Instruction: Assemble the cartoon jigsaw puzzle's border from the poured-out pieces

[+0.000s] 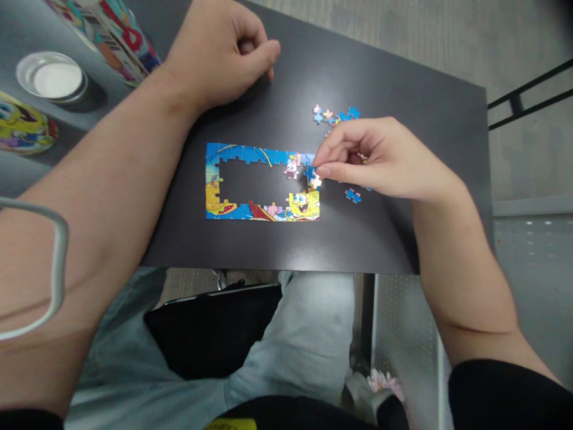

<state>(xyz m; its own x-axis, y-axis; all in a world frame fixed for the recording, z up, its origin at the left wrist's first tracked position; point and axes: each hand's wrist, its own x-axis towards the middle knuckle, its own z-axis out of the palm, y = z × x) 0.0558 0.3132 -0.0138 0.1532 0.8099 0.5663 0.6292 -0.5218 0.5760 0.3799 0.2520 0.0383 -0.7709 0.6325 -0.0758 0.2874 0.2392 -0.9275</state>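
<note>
A partly built jigsaw puzzle (250, 212) lies on the dark table, its blue and yellow cartoon border joined around an open middle. Over its right side, my right hand (371, 155) pinches a blue puzzle piece (310, 174) between thumb and fingertips, close to the border's inner edge. The fingers hide part of that edge. My left hand (233, 57) rests on the table above the puzzle, its fingers curled in a loose fist with nothing visible in them. Loose puzzle pieces (353, 195) lie beside and behind my right hand, which partly covers them.
The dark table (268, 248) ends just in front of my legs. At the left stand an open round tin (56, 77), a cartoon-printed lid (24, 125) and a printed box (111, 39) on a grey surface. A black metal bar (532, 98) is at the right.
</note>
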